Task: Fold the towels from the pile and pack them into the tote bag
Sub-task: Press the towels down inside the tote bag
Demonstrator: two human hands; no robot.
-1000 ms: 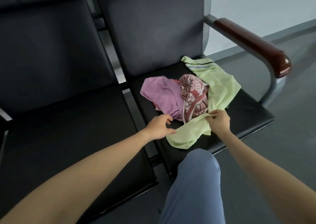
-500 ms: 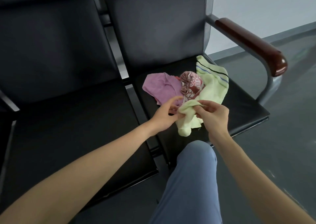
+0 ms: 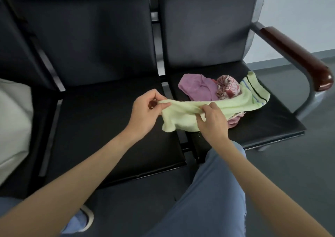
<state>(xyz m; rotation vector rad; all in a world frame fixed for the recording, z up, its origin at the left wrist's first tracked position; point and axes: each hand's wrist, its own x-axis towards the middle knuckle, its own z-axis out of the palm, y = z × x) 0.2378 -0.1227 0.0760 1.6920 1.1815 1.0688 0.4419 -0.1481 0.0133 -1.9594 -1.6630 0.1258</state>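
Observation:
A pale green towel (image 3: 233, 102) with dark and blue stripes at its far end stretches from the right seat toward the middle seat. My left hand (image 3: 145, 110) pinches its near corner above the gap between the seats. My right hand (image 3: 212, 119) grips the same edge a little further along. Behind the green towel, a purple towel (image 3: 195, 88) and a red patterned towel (image 3: 228, 88) lie crumpled on the right seat. A whitish fabric object (image 3: 12, 124) at the far left may be the tote bag; I cannot tell.
Black padded bench seats: the middle seat (image 3: 101, 128) and the right seat (image 3: 262, 124). A brown wooden armrest (image 3: 297, 55) on a metal frame bounds the right side. My knee in blue trousers (image 3: 217, 182) is in front of the bench. Grey floor lies to the right.
Both hands have lifted the green towel's near end and drawn it left off the pile, spreading apart along its edge. The camera has swung left, bringing the whitish object into view.

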